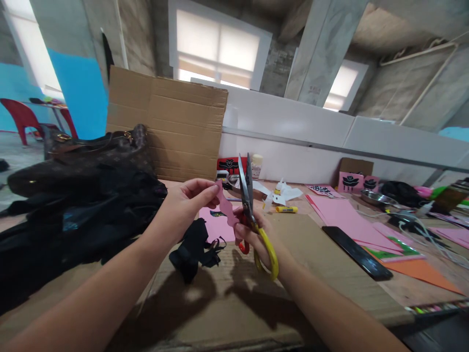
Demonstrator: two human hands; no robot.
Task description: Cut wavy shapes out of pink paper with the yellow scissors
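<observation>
Between finger and thumb, my left hand [196,198] pinches the upper end of a wavy-edged pink paper strip [226,208]. My right hand [262,227] is closed round the handles of scissors [247,195], one yellow and one red, whose blades point up and stand slightly apart. Fingers of that same hand also touch the strip's lower end. Beneath the hands lie a pink sheet [216,227] with a small dark patterned piece on it and a crumpled bunch of black scraps [194,249].
A cardboard sheet [300,254] covers the near table. To the right are a black phone [355,252], pink sheets [348,220] and a metal bowl [379,198]. A yellow glue stick [286,209] lies behind. Black cloth and a brown bag [98,151] fill the left.
</observation>
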